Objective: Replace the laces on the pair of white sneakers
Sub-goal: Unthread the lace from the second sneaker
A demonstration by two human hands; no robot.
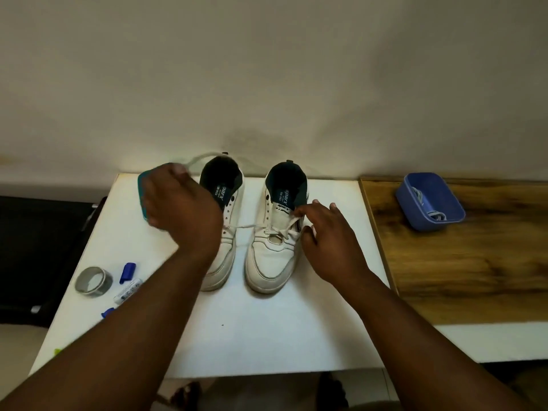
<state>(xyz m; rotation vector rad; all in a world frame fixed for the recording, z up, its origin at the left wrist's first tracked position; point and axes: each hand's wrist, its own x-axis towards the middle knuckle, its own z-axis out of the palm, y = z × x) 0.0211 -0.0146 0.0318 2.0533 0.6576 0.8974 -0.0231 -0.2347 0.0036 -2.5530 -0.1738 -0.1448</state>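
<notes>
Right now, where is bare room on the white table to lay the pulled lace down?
Free: the white table in front of the sneaker toes, and the strip between the right sneaker and the wooden surface. Crowded: the left edge, with tape roll and marker.

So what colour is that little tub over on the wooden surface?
The tub is blue, holding what look like pale laces; the head view shows it at the right.

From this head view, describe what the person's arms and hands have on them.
Nothing worn is visible: the left hand and right hand are bare, without gloves, rings or a watch. Both forearms are uncovered as far as the bottom edge; no sleeves show.
</notes>
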